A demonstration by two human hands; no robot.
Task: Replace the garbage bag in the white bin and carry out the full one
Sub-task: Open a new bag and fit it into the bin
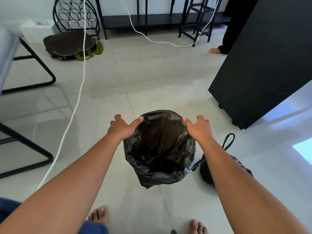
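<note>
A black garbage bag (160,149) lines the bin in the middle of the floor, its mouth open and its edge folded down over the rim; the white bin itself is hidden under it. My left hand (123,126) holds the bag's far-left edge, thumb inside the mouth and fingers bent down outside. On the far-right edge my right hand (198,128) holds it the same way. The full black bag (206,171), tied with a loop handle sticking up, sits on the floor right of the bin, partly behind my right forearm.
A white cable (79,92) runs across the floor on the left beside black chair legs (33,81). A black cabinet (261,65) stands right. A dark duffel bag (70,46), a wine rack and a stool stand farther back. Another person's foot (214,50) shows beside the cabinet.
</note>
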